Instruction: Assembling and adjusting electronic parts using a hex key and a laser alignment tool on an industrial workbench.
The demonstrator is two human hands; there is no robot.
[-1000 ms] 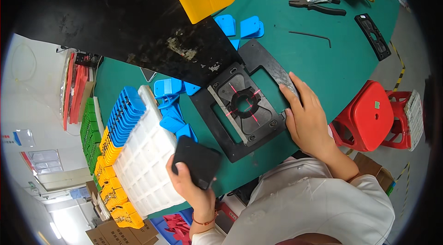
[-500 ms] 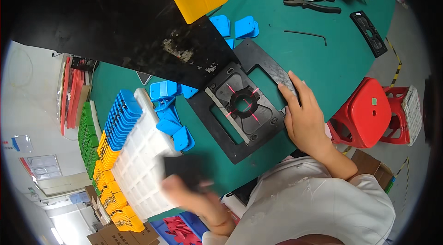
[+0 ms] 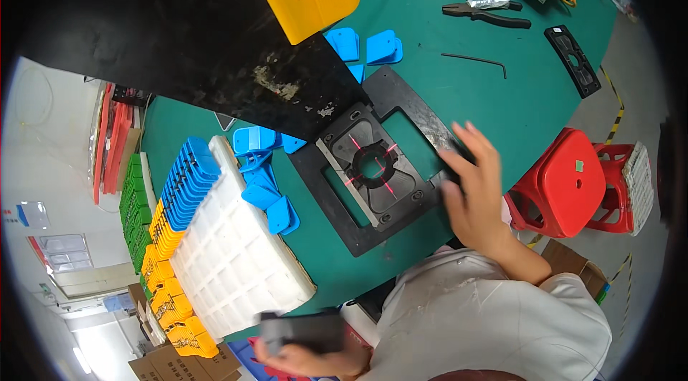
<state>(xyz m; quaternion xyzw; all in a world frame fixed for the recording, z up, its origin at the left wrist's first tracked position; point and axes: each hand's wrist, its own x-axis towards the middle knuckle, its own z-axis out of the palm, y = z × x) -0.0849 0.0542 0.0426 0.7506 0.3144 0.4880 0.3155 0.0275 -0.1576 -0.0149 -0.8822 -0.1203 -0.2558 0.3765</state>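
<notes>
My left hand [image 3: 301, 359] is low in the picture, left of my body, closed around a dark block-shaped object [image 3: 308, 329] smeared by motion; I cannot make out its exact kind. In the middle of the bench sits a black base frame [image 3: 347, 234] with a fixture plate [image 3: 376, 198] on it. The plate has a round central opening, and red light lines cross it. My right hand [image 3: 476, 198] is at the frame's right edge, slightly blurred, fingers apart and holding nothing. Whether its fingertips touch the frame, I cannot tell.
A large black panel [image 3: 193, 37] rises behind the fixture, bearing a yellow cover [image 3: 315, 1]. Blue clips [image 3: 265, 194] and a white tray [image 3: 236, 266] with rows of blue and yellow pieces are at left. Pliers [image 3: 487, 15] and a hex key [image 3: 473, 58] lie beyond; red stools [image 3: 566, 180] stand right.
My left hand has moved down toward my body with the dark object, away from the tray's edge. My right hand's fingers have shifted slightly and look more spread at the frame's edge.
</notes>
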